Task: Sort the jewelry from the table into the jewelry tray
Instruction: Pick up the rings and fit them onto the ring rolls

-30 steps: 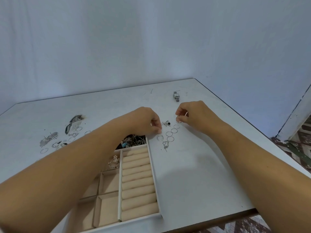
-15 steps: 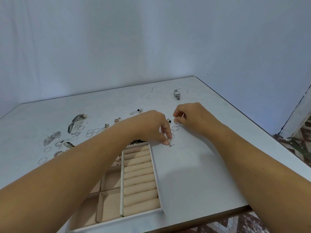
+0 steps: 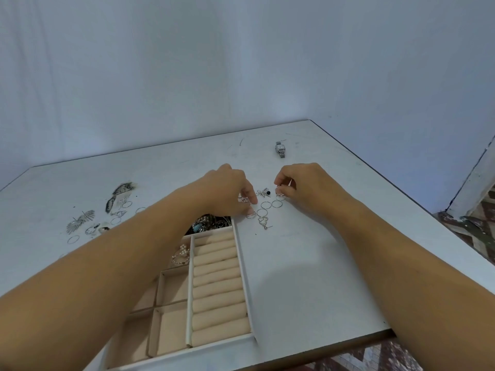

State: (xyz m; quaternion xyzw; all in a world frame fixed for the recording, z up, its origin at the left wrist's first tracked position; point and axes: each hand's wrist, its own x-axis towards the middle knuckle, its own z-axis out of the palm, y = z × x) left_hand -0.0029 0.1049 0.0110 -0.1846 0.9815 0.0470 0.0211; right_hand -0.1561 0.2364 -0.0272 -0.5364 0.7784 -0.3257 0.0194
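A beige jewelry tray [image 3: 242,266] with padded ring rolls lies at the table's near edge. Just beyond its far right corner lie several thin silver rings [image 3: 265,205], a heart-shaped earring [image 3: 263,222] and a black-beaded earring [image 3: 265,193]. My left hand [image 3: 227,191] reaches over the tray's far end, with its curled fingertips pinching a small silver piece [image 3: 244,200]. To the right of the rings, my right hand [image 3: 305,186] pinches a thin silver ring [image 3: 281,194] between thumb and fingers.
A silver watch [image 3: 280,149] lies farther back. At the left are feather [image 3: 80,223] and leaf [image 3: 119,195] pieces and more rings. The tray's far compartment holds tangled jewelry [image 3: 211,224]; a pearl piece [image 3: 182,254] sits nearby. The table's edge runs close on the right.
My left hand drew back from the heart-shaped earring, which now lies on the table, to a spot slightly farther away. My right hand has stayed in place with its ring.
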